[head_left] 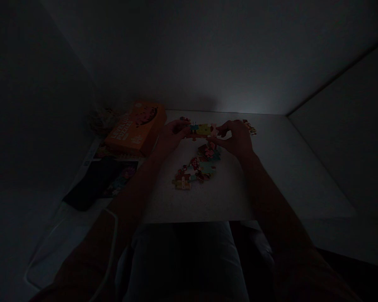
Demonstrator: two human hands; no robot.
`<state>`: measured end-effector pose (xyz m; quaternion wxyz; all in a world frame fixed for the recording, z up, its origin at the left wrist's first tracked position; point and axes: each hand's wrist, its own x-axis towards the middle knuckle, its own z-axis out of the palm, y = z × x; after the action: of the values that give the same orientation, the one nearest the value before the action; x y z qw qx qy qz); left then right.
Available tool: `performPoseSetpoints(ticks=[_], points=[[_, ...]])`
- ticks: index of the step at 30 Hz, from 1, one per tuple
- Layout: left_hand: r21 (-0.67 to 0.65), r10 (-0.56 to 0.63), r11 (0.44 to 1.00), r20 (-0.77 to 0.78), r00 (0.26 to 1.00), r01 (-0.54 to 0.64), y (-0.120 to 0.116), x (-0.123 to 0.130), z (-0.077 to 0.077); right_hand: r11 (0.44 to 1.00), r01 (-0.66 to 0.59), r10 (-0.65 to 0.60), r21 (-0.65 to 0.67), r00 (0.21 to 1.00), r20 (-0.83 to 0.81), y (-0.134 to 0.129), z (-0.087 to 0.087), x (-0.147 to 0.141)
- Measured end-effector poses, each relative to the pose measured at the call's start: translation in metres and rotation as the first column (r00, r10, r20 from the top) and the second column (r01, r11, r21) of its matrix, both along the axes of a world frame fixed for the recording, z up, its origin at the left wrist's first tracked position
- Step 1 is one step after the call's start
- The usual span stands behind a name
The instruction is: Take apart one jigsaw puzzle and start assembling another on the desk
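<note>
The scene is dim. My left hand [174, 134] and my right hand [234, 138] face each other at the far part of a white board [227, 201]. Between my fingers I hold a short strip of joined jigsaw puzzle pieces [203, 130], green and yellow in the middle, gripped at both ends. Below the hands, a loose cluster of colourful puzzle pieces [195, 167] lies flat on the board, not touching either hand. A single puzzle piece [249, 127] lies just past my right fingers.
An orange puzzle box [135, 128] lies at the far left of the board. Nearer on the left are a dark flat object [88, 186] and a picture sheet [122, 178]. A white cable [114, 239] runs along my left arm. Walls stand behind and to the right.
</note>
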<state>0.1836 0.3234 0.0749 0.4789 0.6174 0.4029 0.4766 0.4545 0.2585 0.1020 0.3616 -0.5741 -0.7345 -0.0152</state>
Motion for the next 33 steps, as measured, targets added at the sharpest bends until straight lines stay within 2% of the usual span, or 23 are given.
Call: performPoseSetpoints(ticks=[5, 14, 21, 26, 33], points=[[-0.026, -0.007, 1.000, 0.022, 1.000, 0.008, -0.002, 0.001, 0.002, 1.000, 0.002, -0.002, -0.007, 1.000, 0.008, 0.000, 0.001, -0.001], [0.018, -0.039, 0.999, 0.012, 0.999, 0.038, -0.001, 0.000, 0.000, 1.000, 0.015, -0.015, 0.004, 1.000, 0.005, 0.000, -0.001, 0.000], [0.097, -0.119, 0.987, -0.088, 0.989, 0.127, -0.011, -0.001, 0.009, 0.999, 0.034, -0.034, 0.012, 0.999, -0.010, 0.000, -0.001, 0.003], [0.163, -0.082, 0.981, -0.157, 0.984, 0.107, -0.015, 0.000, 0.012, 0.999, 0.040, -0.040, 0.023, 0.999, 0.000, 0.001, -0.001, 0.003], [0.207, -0.055, 0.974, -0.189, 0.980, 0.095, -0.015, -0.001, 0.009, 0.999, 0.039, -0.039, 0.030, 0.999, 0.012, 0.002, -0.001, 0.004]])
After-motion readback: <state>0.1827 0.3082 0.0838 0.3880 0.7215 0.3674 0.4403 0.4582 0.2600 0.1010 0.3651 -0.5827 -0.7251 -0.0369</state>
